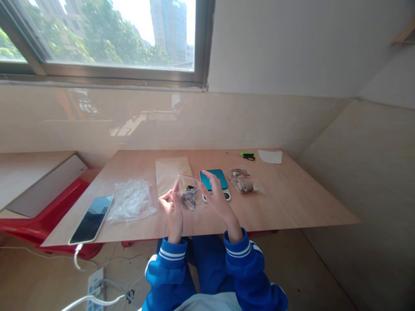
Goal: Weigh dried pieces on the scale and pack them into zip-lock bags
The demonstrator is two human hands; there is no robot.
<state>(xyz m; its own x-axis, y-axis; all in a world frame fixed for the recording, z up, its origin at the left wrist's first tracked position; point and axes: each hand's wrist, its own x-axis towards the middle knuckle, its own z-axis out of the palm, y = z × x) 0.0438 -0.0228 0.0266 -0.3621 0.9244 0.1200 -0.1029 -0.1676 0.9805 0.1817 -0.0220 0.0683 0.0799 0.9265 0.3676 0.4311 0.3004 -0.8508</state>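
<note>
Currently left hand [171, 211] and right hand [217, 198] pinch small clear red-sealed zip bag [188, 183] between fingertips, dark loose parts [189, 199] inside, just left of flat teal digital scale [218, 176], above pale plywood tabletop [285, 203].

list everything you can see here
plywood board: 1, pale brown, the work surface
smartphone: 1, dark screen, left board edge
plastic bag: 1, clear, crumpled, right of phone
paper envelope: 1, pale tan, behind hands
held zip bag: 1, clear with red seal, dark parts inside, between hands
digital scale: 1, teal and white, by right hand
zip bags: 2, clear, brownish contents, right of scale
screwdriver: 1, green and black, far edge
paper sheet: 1, white, far right corner
window: 1, dark frame, upper left
left hand: 1, pinching held zip bag, blue sleeve
right hand: 1, at bag's corner, blue sleeve
</note>
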